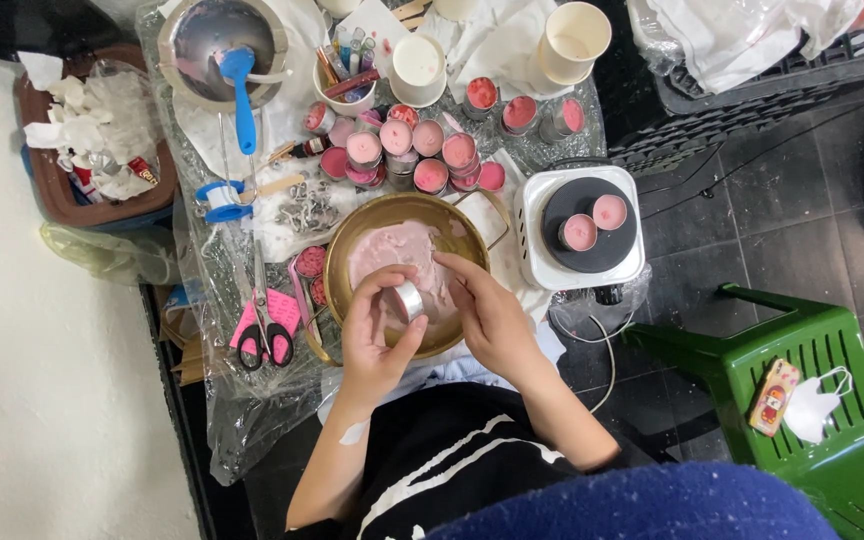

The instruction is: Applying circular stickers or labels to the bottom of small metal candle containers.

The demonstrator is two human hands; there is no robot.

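From the head view, my left hand (377, 335) has its grip wrapped around a small round metal tin (409, 299), thumb under it and fingers curled over the rim, holding it tilted just above the near edge of the brass bowl (352, 232). My right hand (487, 312) grasps nothing; its fingertips (444, 262) reach down beside the tin, and I cannot tell whether they touch the pale pink wax (397, 255) that fills the bowl's middle. The bowl sits on the plastic-covered surface (242, 420) right in front of me.

Beyond the bowl stands a cluster of filled pink tins (422, 150), close together, some stacked. To the right, a white hotplate (580, 228) carries two more tins on its dark disc. Scissors (264, 325) with pink handles lie left of the bowl, and a blue-handled pot (227, 45) sits at the far left. A green chair (822, 400) stands well apart on the floor.

I judge I'm mid-way through working this one tin over the bowl; any next move calls for a steady hold on the tin and a careful touch from the free fingers so nothing spills past the rim
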